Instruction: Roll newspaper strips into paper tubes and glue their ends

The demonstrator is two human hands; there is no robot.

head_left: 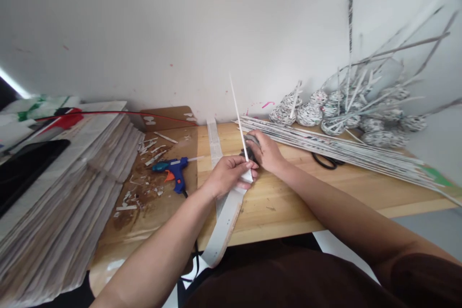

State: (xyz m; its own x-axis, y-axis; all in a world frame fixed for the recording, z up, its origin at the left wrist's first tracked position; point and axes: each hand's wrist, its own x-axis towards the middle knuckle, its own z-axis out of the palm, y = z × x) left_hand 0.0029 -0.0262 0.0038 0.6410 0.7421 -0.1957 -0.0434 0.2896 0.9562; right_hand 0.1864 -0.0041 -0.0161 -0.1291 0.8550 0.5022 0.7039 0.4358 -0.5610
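My left hand (234, 173) is closed, pinching a long newspaper strip (225, 231) that hangs down over the table's front edge. From the same fingers rises a thin white stick (238, 118), slanting up and slightly left; its lower end meets the strip at my fingertips. Just beyond, my right hand (265, 151) curls round a small dark grey lump (249, 154), partly hidden by its fingers, so its kind is unclear. Another flat newspaper strip (214, 142) lies on the wooden table (281, 197), running from the wall toward my left hand.
At left, a blue glue gun (176, 171) and paper scraps (153, 154) lie on a brown board (144, 211), beside a tall newspaper stack (83, 192). On the right are rolled paper sticks (335, 154), black-handled scissors (327, 161) and several woven paper balls (308, 114) near the wall.
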